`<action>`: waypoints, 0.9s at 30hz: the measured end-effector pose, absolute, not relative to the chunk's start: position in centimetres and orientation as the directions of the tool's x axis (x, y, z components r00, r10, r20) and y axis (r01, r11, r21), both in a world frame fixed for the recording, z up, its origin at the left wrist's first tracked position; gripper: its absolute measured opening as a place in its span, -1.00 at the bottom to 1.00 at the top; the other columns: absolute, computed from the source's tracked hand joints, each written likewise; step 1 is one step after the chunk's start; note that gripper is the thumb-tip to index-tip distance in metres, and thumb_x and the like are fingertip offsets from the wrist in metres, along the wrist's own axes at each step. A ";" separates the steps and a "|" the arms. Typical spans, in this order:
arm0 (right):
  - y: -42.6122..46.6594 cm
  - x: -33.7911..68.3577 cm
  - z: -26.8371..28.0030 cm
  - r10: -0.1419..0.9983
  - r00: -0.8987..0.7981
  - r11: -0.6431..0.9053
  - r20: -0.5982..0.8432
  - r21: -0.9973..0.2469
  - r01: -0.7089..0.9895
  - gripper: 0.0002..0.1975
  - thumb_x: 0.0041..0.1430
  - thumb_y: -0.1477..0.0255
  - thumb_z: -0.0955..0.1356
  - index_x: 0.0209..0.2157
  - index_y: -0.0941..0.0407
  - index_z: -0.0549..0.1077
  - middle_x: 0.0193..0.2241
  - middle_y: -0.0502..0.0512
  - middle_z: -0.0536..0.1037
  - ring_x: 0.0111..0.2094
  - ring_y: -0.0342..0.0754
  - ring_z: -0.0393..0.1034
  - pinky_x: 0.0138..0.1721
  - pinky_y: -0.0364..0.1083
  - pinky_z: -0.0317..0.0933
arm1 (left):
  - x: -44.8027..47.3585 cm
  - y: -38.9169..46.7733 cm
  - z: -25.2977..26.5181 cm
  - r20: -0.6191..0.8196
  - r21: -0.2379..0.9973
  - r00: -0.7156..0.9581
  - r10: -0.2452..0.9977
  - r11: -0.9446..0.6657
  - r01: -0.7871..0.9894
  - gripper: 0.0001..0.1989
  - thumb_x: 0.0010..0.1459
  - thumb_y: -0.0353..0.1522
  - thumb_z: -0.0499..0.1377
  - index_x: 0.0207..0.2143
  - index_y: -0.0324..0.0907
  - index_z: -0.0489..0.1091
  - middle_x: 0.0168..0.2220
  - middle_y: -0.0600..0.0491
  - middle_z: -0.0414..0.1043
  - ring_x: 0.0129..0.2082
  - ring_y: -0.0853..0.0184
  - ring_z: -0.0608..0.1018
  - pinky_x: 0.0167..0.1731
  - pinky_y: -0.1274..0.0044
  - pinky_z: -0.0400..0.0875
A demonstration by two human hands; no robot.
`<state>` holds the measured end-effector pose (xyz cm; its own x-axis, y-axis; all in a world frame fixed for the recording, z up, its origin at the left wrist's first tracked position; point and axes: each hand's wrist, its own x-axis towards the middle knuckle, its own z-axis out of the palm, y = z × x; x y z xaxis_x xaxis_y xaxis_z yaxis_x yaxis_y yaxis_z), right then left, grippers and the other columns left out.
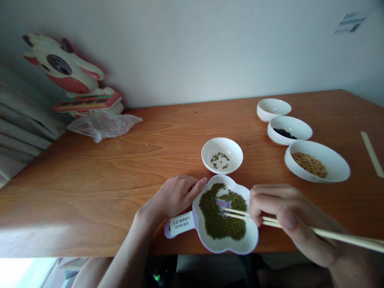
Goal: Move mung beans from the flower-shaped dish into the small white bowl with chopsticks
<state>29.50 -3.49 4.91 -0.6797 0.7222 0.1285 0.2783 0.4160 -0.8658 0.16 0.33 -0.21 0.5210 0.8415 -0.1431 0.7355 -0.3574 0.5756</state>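
A white, cloud-shaped dish [252, 236] with a purple edge and a labelled handle holds many green mung beans [214, 220]. My left hand [177, 196] lies at its upper left side, fingers curled and thumb against the rim; the fingertips are partly hidden. In my right hand [288, 216] is a pair of wooden chopsticks [271, 222], held closed around them. Their tips are close together over a bare patch with a cartoon print in the dish; I cannot make out a bean between them. Just behind the dish, a small white bowl [237, 158] contains scattered mung beans.
At the right stand white bowls with tan beans [339, 170], black beans [306, 130] and contents too faint to name [274, 104]. A pale strip [372, 154] lies far right. A toy cow with keyboard [87, 84] and clear plastic bag [103, 126] occupy the back left.
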 end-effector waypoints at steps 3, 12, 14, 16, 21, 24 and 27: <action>-3.4 29.5 4.8 0.725 -0.676 0.409 0.129 -0.871 0.273 -0.28 0.46 -0.14 -0.03 -0.45 0.09 0.33 -0.50 0.04 0.42 -0.45 -0.06 0.28 -0.35 -0.04 0.09 | 0.1 0.3 -0.2 -0.143 0.572 0.521 0.842 -0.359 0.737 -0.36 0.56 0.01 -0.20 -0.34 -0.14 0.45 -0.35 -0.01 0.59 -0.37 0.27 0.57 -0.22 0.42 0.35; -3.4 29.4 4.6 0.730 -0.671 0.405 0.133 -0.874 0.267 -0.28 0.47 -0.14 -0.02 -0.45 0.09 0.34 -0.50 0.05 0.41 -0.44 -0.06 0.28 -0.36 -0.03 0.07 | 0.1 0.3 -0.1 -0.149 0.580 0.517 0.843 -0.349 0.736 -0.38 0.56 -0.01 -0.18 -0.31 -0.14 0.48 -0.32 -0.01 0.61 -0.34 0.27 0.58 -0.20 0.42 0.35; -3.5 29.5 4.6 0.731 -0.667 0.403 0.142 -0.879 0.254 -0.29 0.48 -0.12 -0.01 -0.45 0.10 0.35 -0.49 0.05 0.42 -0.43 -0.06 0.29 -0.36 -0.04 0.08 | 0.1 0.3 0.0 -0.155 0.581 0.520 0.840 -0.349 0.736 -0.38 0.56 -0.01 -0.19 -0.32 -0.15 0.47 -0.33 -0.01 0.60 -0.35 0.27 0.58 -0.20 0.43 0.35; -3.5 29.6 4.6 0.732 -0.666 0.393 0.143 -0.887 0.243 -0.29 0.49 -0.11 -0.01 -0.44 0.10 0.36 -0.48 0.05 0.43 -0.43 -0.07 0.31 -0.35 -0.04 0.09 | 0.1 0.3 0.0 -0.158 0.579 0.520 0.840 -0.348 0.738 -0.38 0.56 -0.01 -0.19 -0.32 -0.14 0.47 -0.33 -0.01 0.60 -0.35 0.27 0.58 -0.20 0.43 0.35; -3.5 29.7 4.1 0.733 -0.663 0.385 0.156 -0.897 0.215 -0.32 0.51 -0.08 0.01 -0.42 0.10 0.35 -0.48 0.04 0.44 -0.43 -0.09 0.32 -0.35 -0.06 0.11 | 0.1 0.3 -0.1 -0.158 0.572 0.517 0.841 -0.349 0.743 -0.36 0.56 0.00 -0.19 -0.33 -0.16 0.47 -0.35 -0.01 0.59 -0.38 0.28 0.56 -0.24 0.43 0.33; -3.7 29.9 3.9 0.757 -0.626 0.389 0.190 -0.900 0.198 -0.29 0.48 -0.12 0.02 -0.44 0.10 0.39 -0.49 0.06 0.45 -0.44 -0.08 0.33 -0.37 -0.05 0.11 | 0.1 0.3 -0.1 -0.147 0.572 0.522 0.840 -0.358 0.738 -0.35 0.57 0.00 -0.20 -0.33 -0.17 0.47 -0.36 -0.01 0.58 -0.38 0.29 0.55 -0.24 0.44 0.32; -3.7 30.5 4.2 0.807 -0.552 0.368 0.212 -0.910 0.188 -0.22 0.40 -0.23 0.02 -0.46 0.09 0.44 -0.51 0.07 0.45 -0.48 -0.05 0.32 -0.42 -0.04 0.09 | 0.2 0.3 -0.1 -0.143 0.570 0.527 0.838 -0.365 0.736 -0.36 0.57 -0.02 -0.20 -0.35 -0.17 0.44 -0.36 0.01 0.56 -0.38 0.30 0.54 -0.25 0.45 0.30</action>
